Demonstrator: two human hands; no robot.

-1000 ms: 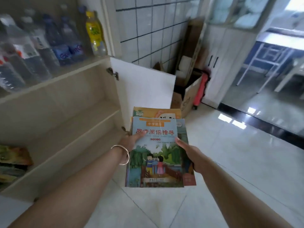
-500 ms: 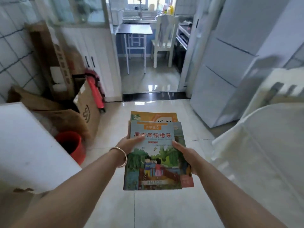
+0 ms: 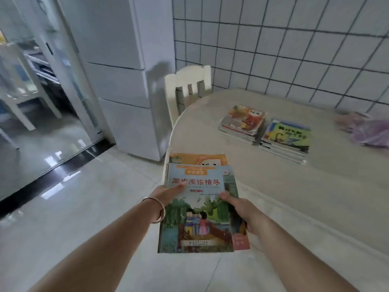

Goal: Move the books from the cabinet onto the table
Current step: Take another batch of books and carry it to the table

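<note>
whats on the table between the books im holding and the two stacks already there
Nothing: in the head view the table is bare between the held books and the two stacks. A pink bag lies off to the right.

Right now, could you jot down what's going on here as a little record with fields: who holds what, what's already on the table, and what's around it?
held: small stack of books, carried flat at the near edge of the table
left hand: grips the stack's left edge, thumb on the top cover
right hand: grips the stack's right edge
table: pale, rounded
already on table: two piles of books, left pile and right pile, side by side
also on table: pinkish plastic bag
nearby: white chair, white fridge
</note>
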